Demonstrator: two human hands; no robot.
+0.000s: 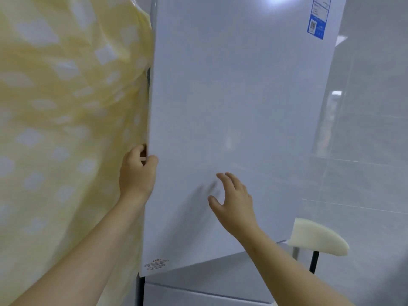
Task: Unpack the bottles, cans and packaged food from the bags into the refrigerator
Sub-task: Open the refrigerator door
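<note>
One view only, from the head. In it our left hand (pixel 136 173) grips the left edge of the refrigerator door (pixel 242 107), with the fingers curled round it, just beside a yellow patterned cloth (pixel 66 107). Our right hand (pixel 234 206) is released, fingers spread, near the door face; we cannot tell if it touches. No bags, bottles, cans or food are in sight, and the inside of the refrigerator is hidden. We judge the step in hand is opening the door. What is already stored we cannot say, so the unpacking seems still ahead.
</note>
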